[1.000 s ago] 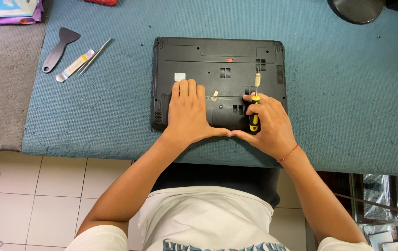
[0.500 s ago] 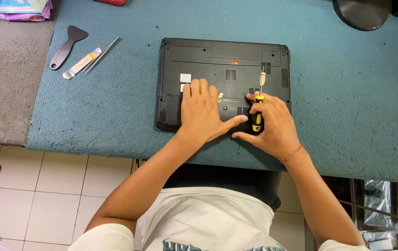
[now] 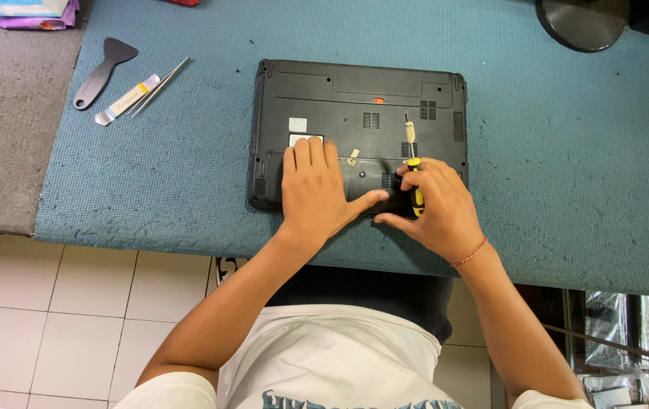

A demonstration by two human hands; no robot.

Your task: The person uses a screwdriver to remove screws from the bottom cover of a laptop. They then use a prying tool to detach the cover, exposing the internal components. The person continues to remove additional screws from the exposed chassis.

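Observation:
A black laptop (image 3: 354, 98) lies upside down on the blue mat (image 3: 567, 151), its underside facing up. My left hand (image 3: 315, 189) rests flat on the lower cover panel, fingers together and thumb stretched to the right. My right hand (image 3: 436, 208) is on the laptop's lower right part and grips a yellow and black screwdriver (image 3: 414, 170). The screwdriver's shaft points away from me, with its tip on the underside near the vent slots. A small pale scrap (image 3: 352, 157) lies on the cover beside my left fingers.
At the mat's far left lie a black pry tool (image 3: 103, 70), a flat white and yellow tool (image 3: 126, 99) and thin metal tweezers (image 3: 161, 85). A round black lamp base (image 3: 582, 21) stands at the far right. A grey cloth (image 3: 2, 121) covers the surface to the left.
The view has shifted a little. My left thumb has spread out toward the right hand, and both hands stay on the laptop with the screwdriver held.

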